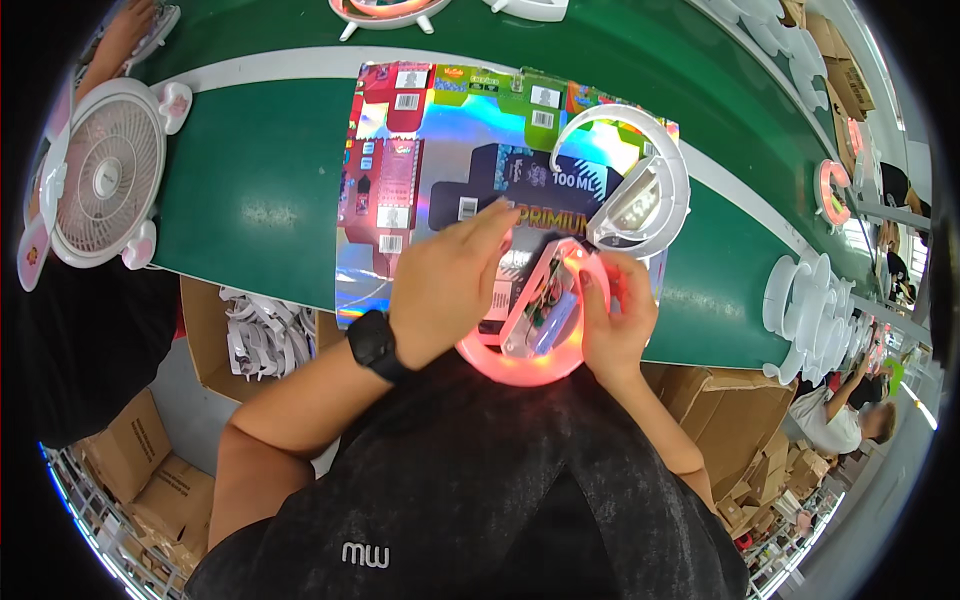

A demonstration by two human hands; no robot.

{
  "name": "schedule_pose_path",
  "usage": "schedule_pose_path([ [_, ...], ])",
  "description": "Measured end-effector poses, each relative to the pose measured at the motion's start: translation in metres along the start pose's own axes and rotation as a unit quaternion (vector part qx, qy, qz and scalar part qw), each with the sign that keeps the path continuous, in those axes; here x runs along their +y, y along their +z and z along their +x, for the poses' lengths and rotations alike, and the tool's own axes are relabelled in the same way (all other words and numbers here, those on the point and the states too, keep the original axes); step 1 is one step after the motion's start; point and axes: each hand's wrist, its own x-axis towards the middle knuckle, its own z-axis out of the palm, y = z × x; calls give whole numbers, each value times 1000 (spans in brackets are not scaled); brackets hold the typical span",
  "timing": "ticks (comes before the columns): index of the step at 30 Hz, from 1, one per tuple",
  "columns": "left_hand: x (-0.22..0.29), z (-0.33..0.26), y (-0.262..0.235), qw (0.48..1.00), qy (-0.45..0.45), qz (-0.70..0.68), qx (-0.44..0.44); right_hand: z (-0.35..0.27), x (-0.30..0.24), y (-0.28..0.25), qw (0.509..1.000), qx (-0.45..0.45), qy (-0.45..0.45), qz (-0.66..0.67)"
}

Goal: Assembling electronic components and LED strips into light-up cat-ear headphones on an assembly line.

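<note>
A ring-shaped lamp housing [520, 370] glows pink-red close to my body, at the front edge of the table. Its open compartment shows wires, small parts and a bluish-purple cylindrical battery [555, 322]. My right hand [620, 318] is closed on the ring's right side, thumb against the rim. Over the left side of the ring hovers my left hand [447, 282], its fingers stretched to the upper right; its thumb is mostly hidden, and I see nothing held. Just beyond my right hand, a white crescent-shaped housing [676, 190] lies on a shiny printed cardboard sheet [455, 165].
The green table [250, 210] bears a white fan [108, 178] at left. White curved parts [800, 300] stand stacked at right. Open cardboard boxes [215, 350] sit below the table on both sides. Another person's hand [125, 30] shows at the far left.
</note>
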Motion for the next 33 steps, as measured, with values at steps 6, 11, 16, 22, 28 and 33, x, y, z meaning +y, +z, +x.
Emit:
schedule_pose_path([
  [6, -1, 68, -10, 988, 25, 145, -49, 39, 2, 2, 997, 46, -27, -51],
  [11, 6, 52, 5, 977, 89, 193, 32, 46, -12, -10, 937, 17, -282, -206],
  [16, -1, 32, 21, 982, 92, 145, 74, 31, -28, 5, 902, -142, -277, -301],
  [22, -2, 35, 20, 994, 78, 30, 68, 32, -12, 5, 951, -31, -263, -162],
  [28, -16, 17, 17, 957, -64, -262, 110, 4, 20, -5, 999, -3, 26, -36],
  [33, -5, 16, 6, 872, -230, -433, -9, 4, 25, -12, 999, -22, -33, 37],
])
